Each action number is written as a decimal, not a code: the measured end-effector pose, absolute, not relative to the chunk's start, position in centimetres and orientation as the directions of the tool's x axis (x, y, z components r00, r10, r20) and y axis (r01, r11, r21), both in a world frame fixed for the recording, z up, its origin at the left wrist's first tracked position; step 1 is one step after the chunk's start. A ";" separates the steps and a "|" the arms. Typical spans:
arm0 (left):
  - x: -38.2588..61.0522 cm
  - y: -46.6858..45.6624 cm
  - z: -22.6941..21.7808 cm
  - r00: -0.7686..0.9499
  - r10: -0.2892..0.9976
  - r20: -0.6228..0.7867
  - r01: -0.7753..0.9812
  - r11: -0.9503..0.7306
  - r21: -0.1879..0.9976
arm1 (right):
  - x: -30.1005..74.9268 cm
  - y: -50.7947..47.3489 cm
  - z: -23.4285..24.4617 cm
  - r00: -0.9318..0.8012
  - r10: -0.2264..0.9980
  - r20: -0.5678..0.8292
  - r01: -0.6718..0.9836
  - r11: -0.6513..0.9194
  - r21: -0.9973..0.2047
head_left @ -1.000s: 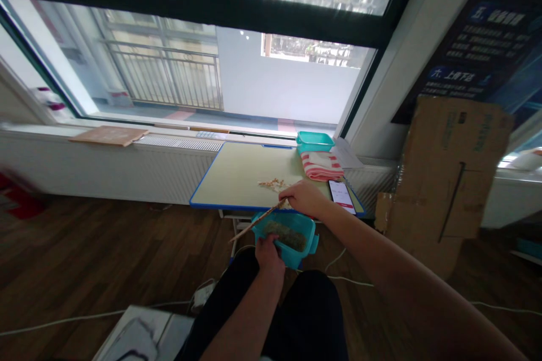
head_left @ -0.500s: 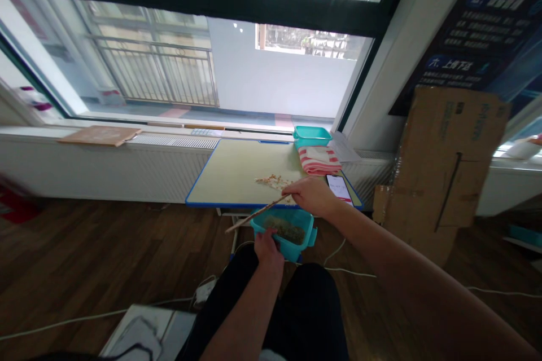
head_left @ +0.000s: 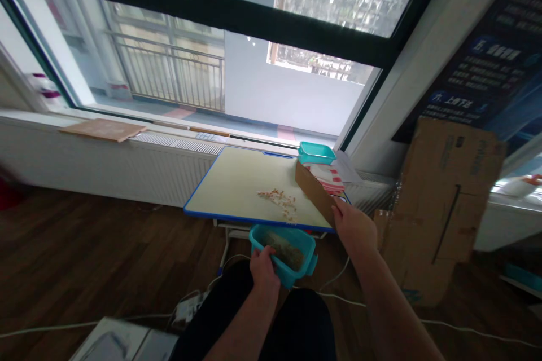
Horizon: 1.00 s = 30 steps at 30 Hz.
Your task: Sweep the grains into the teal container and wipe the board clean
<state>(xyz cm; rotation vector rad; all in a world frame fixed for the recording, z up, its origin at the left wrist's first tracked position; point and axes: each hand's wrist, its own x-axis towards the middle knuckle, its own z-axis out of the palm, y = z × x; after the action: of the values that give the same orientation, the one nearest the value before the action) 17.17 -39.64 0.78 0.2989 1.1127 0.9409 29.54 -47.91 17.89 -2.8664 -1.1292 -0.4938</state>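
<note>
My left hand grips the near rim of a teal plastic basin, held just below the table's front edge above my knees. Greyish-brown loose bits lie in the basin. In my right hand is a strip of brown cardboard, held by its near end and tilted over the right side of the table. Left of the strip, small pale and orange scraps are scattered on the tabletop near its front edge.
A second teal basin stands at the table's back right corner, behind a red-and-white striped cloth partly hidden by the cardboard. Large folded cardboard leans at the right. A white cable crosses the floor.
My right hand has moved right with the cardboard strip, which now shows its broad face instead of its edge. The strip has left the basin's top. My left hand still holds the basin.
</note>
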 end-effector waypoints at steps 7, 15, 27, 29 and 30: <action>16.7 -38.8 0.3 0.145 0.751 -0.644 -0.498 0.618 0.608 | 30.2 -43.9 16.2 0.722 0.652 0.232 0.649 -0.754 0.100; 16.4 -38.1 0.6 0.165 0.730 -0.663 -0.493 0.643 0.586 | 32.6 -37.1 15.8 0.636 0.751 0.179 0.744 -0.658 0.117; 15.6 -37.2 -1.0 0.201 0.726 -0.657 -0.459 0.663 0.591 | 34.5 -29.1 18.2 0.583 0.809 0.070 0.806 -0.587 0.078; 15.4 -36.5 -1.8 0.200 0.730 -0.653 -0.417 0.667 0.618 | 34.1 -26.9 18.9 0.540 0.835 0.106 0.831 -0.549 0.086; 15.2 -36.1 -2.2 0.198 0.729 -0.656 -0.387 0.673 0.631 | 33.7 -25.5 19.1 0.501 0.855 0.134 0.854 -0.514 0.079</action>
<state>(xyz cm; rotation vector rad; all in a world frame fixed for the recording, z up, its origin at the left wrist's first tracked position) 15.24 -36.14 -2.19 0.3621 1.1227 0.8043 33.70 -25.51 19.11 -2.7239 -1.5503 -0.2455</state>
